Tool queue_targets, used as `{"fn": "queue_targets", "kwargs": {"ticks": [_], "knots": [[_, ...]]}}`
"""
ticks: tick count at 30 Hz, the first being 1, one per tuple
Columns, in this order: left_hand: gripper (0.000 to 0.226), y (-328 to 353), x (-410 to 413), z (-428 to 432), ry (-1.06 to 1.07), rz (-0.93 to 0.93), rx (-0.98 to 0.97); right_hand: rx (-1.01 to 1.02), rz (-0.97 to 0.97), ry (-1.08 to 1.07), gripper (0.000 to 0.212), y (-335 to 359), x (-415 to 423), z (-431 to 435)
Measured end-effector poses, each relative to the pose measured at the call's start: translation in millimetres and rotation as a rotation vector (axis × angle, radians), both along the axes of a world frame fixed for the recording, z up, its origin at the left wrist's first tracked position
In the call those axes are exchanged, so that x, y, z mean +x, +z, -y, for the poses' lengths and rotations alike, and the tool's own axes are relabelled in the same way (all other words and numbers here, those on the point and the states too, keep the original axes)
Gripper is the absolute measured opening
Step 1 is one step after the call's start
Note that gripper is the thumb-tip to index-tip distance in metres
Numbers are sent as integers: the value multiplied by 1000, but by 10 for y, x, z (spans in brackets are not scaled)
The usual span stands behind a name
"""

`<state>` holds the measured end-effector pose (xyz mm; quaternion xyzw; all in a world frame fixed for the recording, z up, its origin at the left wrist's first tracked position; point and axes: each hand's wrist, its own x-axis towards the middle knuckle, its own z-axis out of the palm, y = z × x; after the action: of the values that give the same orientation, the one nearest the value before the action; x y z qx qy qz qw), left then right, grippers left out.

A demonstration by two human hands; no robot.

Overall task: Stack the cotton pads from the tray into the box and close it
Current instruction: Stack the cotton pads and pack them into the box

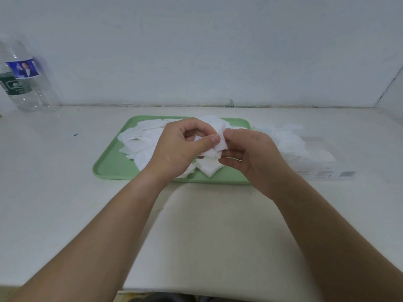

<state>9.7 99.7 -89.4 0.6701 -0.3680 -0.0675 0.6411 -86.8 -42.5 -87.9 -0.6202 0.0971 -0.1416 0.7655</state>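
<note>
Head view: cotton pads pinched between left hand and right hand fingers, over tray.

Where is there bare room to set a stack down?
Bare table lies between the bottle and the tray, and in front of the tray between the forearms. Cotton pads crowd the tray under the left hand and right hand; the box sits at its right.

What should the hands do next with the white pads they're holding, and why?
Probably carry the held pads right to the box. The left hand and right hand both pinch that small bunch above the tray, and the box lies just right of the tray, with more pads piled there.
</note>
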Motion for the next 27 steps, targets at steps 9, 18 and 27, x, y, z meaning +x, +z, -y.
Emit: {"fn": "queue_targets", "kwargs": {"ticks": [9,18,27], "knots": [[5,12,14,-26,-26,-81,-6,62,26,17,9,-17,1,16],[12,-1,8,-5,-45,-170,16,147,-44,-47,16,-13,18,37],[23,5,16,29,-7,-401,22,-734,224,-292,15,-112,21,-63]]}}
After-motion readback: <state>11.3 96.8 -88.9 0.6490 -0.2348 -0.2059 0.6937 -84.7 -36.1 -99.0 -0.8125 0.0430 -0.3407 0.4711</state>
